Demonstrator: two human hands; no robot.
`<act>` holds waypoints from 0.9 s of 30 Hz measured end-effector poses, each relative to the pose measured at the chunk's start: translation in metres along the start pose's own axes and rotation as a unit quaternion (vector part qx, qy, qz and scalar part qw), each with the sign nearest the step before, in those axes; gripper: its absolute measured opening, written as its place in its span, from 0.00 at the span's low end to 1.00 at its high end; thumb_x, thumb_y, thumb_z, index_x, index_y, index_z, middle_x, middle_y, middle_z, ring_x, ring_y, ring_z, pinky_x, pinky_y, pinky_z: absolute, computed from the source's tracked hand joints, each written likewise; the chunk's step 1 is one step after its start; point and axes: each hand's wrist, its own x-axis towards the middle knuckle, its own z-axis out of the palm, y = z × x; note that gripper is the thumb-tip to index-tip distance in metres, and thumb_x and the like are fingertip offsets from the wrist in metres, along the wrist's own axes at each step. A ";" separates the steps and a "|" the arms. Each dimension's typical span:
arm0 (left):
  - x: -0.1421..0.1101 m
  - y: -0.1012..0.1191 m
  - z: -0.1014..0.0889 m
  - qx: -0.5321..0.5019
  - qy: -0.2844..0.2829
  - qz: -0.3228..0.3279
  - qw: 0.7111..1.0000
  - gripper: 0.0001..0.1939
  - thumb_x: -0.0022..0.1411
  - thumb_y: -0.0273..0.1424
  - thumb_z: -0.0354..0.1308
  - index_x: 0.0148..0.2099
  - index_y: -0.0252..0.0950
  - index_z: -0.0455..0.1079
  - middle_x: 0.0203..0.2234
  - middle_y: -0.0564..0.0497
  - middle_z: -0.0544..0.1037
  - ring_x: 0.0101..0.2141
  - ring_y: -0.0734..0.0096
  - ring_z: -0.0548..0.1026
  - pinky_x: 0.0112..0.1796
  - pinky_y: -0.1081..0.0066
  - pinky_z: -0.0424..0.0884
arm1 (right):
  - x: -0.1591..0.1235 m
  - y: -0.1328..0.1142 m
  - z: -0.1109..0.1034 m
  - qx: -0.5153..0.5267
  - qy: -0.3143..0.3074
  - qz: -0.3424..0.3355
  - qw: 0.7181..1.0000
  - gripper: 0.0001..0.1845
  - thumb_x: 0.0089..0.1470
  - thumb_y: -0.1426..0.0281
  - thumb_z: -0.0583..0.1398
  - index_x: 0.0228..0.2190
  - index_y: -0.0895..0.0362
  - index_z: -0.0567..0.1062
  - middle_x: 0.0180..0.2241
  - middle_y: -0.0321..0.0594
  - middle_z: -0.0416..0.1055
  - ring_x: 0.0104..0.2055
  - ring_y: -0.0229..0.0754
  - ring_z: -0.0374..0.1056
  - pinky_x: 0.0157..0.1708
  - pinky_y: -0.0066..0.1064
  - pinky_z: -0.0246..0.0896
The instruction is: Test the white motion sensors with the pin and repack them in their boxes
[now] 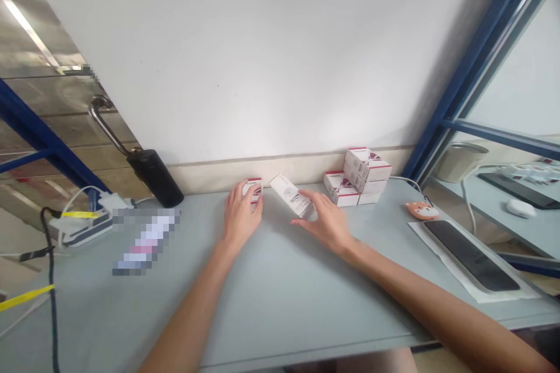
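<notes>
My left hand (243,210) is closed around a small white and red box (252,191) near the back edge of the table; the fingers cover part of it. In my right hand (324,218) is a second small box, a white box (289,193) with printed text on the side toward me, held tilted between thumb and fingers. To the right of that hand, several matching white and red boxes (367,164) form a stack against the wall.
The grey table (262,315) meets a white wall. At left stand a black cylinder (155,178) and a power strip (87,227) with cables. At right lie a phone (470,254) on white paper and an orange case (422,210), beside a blue frame (437,122).
</notes>
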 end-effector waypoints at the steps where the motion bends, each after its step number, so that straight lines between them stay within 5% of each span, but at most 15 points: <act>1: 0.001 -0.008 -0.003 0.022 -0.020 -0.003 1.000 0.18 0.71 0.37 0.56 0.60 0.42 0.73 0.66 0.40 0.67 0.67 0.44 0.63 0.67 0.43 0.57 | 0.007 -0.001 0.007 -0.047 -0.020 -0.027 0.998 0.36 0.58 0.60 0.70 0.63 0.52 0.67 0.60 0.50 0.74 0.59 0.57 0.70 0.58 0.52 0.68; 8: 0.001 -0.046 -0.006 0.104 -0.117 -0.032 0.987 0.25 0.74 0.43 0.51 0.68 0.43 0.69 0.70 0.39 0.63 0.65 0.45 0.69 0.62 0.47 0.67 | 0.058 -0.015 0.080 -0.078 -0.101 -0.084 0.988 0.23 0.66 0.71 0.61 0.61 0.52 0.74 0.64 0.46 0.70 0.67 0.52 0.62 0.58 0.43 0.71; 13: 0.001 -0.055 -0.007 0.118 -0.149 0.010 0.982 0.27 0.72 0.41 0.55 0.70 0.48 0.66 0.72 0.44 0.60 0.68 0.50 0.65 0.64 0.53 0.66 | 0.068 -0.021 0.098 -0.072 -0.103 -0.078 0.989 0.24 0.69 0.69 0.57 0.64 0.57 0.70 0.66 0.50 0.67 0.70 0.49 0.60 0.56 0.39 0.72; 16: 0.000 -0.053 -0.006 0.138 -0.140 0.023 0.980 0.27 0.71 0.39 0.56 0.70 0.49 0.67 0.72 0.43 0.60 0.69 0.45 0.63 0.65 0.49 0.65 | 0.067 -0.012 0.078 -0.072 -0.114 -0.088 0.987 0.24 0.69 0.67 0.58 0.64 0.52 0.70 0.68 0.44 0.66 0.68 0.44 0.63 0.61 0.35 0.67; 19: -0.001 -0.047 -0.003 0.162 -0.118 0.038 0.979 0.24 0.71 0.37 0.56 0.67 0.50 0.71 0.70 0.43 0.64 0.71 0.41 0.57 0.66 0.43 0.59 | 0.060 0.012 0.037 -0.088 -0.111 -0.085 0.986 0.27 0.68 0.68 0.59 0.65 0.45 0.68 0.70 0.38 0.62 0.68 0.42 0.63 0.65 0.35 0.62; 24: -0.001 -0.030 0.005 0.206 -0.088 0.065 0.972 0.23 0.69 0.29 0.54 0.63 0.47 0.74 0.64 0.43 0.71 0.70 0.44 0.57 0.67 0.42 0.57 | 0.035 0.064 -0.024 -0.173 -0.023 0.030 0.984 0.24 0.67 0.74 0.54 0.62 0.65 0.69 0.68 0.64 0.62 0.74 0.63 0.50 0.71 0.61 0.45; 27: -0.003 -0.011 0.011 0.228 -0.039 0.112 0.966 0.24 0.67 0.25 0.54 0.61 0.44 0.75 0.64 0.41 0.69 0.70 0.44 0.59 0.68 0.42 0.55 | 0.024 0.080 -0.032 -0.193 -0.010 0.057 0.980 0.27 0.64 0.74 0.58 0.62 0.68 0.67 0.67 0.69 0.62 0.73 0.66 0.53 0.71 0.63 0.45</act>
